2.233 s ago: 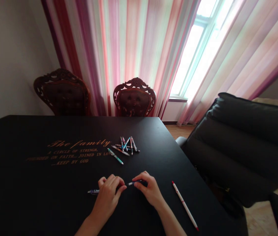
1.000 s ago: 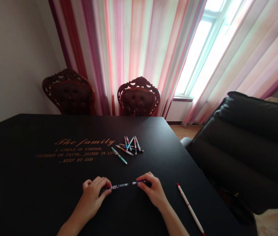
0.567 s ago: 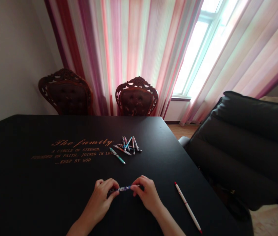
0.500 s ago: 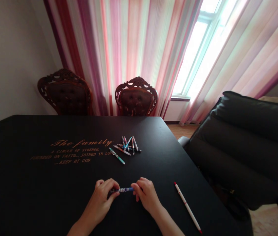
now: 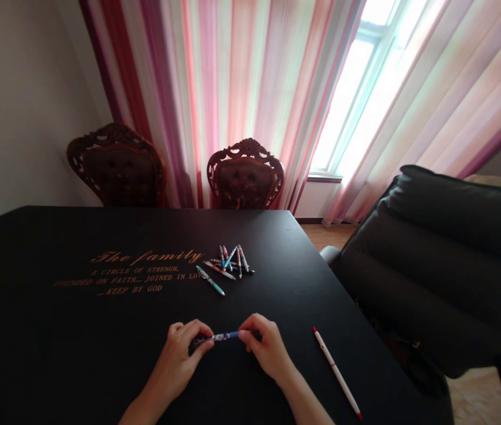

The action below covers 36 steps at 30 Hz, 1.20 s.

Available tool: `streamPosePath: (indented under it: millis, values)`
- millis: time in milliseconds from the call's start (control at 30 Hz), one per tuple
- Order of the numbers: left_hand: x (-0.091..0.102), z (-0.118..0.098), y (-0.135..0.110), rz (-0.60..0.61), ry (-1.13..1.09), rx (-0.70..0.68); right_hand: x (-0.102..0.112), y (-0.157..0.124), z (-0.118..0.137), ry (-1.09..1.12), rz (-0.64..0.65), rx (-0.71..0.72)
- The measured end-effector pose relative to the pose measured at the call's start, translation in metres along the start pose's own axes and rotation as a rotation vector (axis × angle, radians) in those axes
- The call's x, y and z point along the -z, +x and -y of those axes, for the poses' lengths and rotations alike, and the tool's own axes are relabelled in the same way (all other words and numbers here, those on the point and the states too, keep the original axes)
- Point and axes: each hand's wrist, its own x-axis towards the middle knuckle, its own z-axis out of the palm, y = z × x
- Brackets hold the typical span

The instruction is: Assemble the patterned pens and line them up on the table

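Observation:
A blue patterned pen (image 5: 223, 337) is held level just above the black table (image 5: 77, 330), pinched at both ends. My left hand (image 5: 182, 356) is closed on its left end. My right hand (image 5: 265, 349) is closed on its right end, fingers curled over it. Beyond my hands lies a teal pen (image 5: 210, 280) by itself, and behind it a small pile of several coloured pens (image 5: 231, 261).
A long white pen with red ends (image 5: 336, 372) lies to the right of my right hand near the table edge. Gold lettering (image 5: 135, 271) marks the tabletop. Two carved wooden chairs (image 5: 245, 179) stand behind the table, a black padded chair (image 5: 436, 265) at the right.
The two pen parts, held apart a second ago, have been brought together; my hands have closed in toward each other and the visible pen between them is shorter.

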Motion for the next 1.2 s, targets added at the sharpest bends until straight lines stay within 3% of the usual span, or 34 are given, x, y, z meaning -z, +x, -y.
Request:
streamPosePath:
  millis: [233, 400, 533, 733, 867, 967, 1100, 1200]
  values:
    - [-0.002, 0.001, -0.001, -0.035, -0.014, 0.013, -0.001, 0.001, 0.0, 0.0, -0.018, 0.026]
    - [-0.001, 0.003, -0.001, -0.054, -0.042, -0.003, -0.001, 0.0, 0.003, -0.133, -0.008, 0.055]
    - [-0.002, 0.003, 0.0, -0.08, -0.071, 0.01, 0.001, 0.0, 0.005, -0.055, -0.022, 0.055]
    - [-0.005, -0.001, -0.001, -0.051, 0.026, -0.106, -0.005, 0.0, -0.001, -0.168, -0.055, 0.044]
    - [-0.005, 0.002, 0.0, -0.063, 0.013, -0.106, -0.006, 0.0, -0.002, 0.013, -0.006, -0.026]
    - [-0.005, 0.008, 0.003, -0.116, -0.2, -0.045, -0.003, 0.001, 0.001, 0.133, -0.012, -0.043]
    - [-0.01, 0.01, 0.009, -0.312, -0.7, 0.093, -0.005, -0.001, 0.007, 0.155, -0.012, -0.063]
    - [-0.018, 0.006, 0.009, -0.272, -0.878, 0.149, -0.012, -0.002, 0.011, 0.182, 0.015, -0.06]
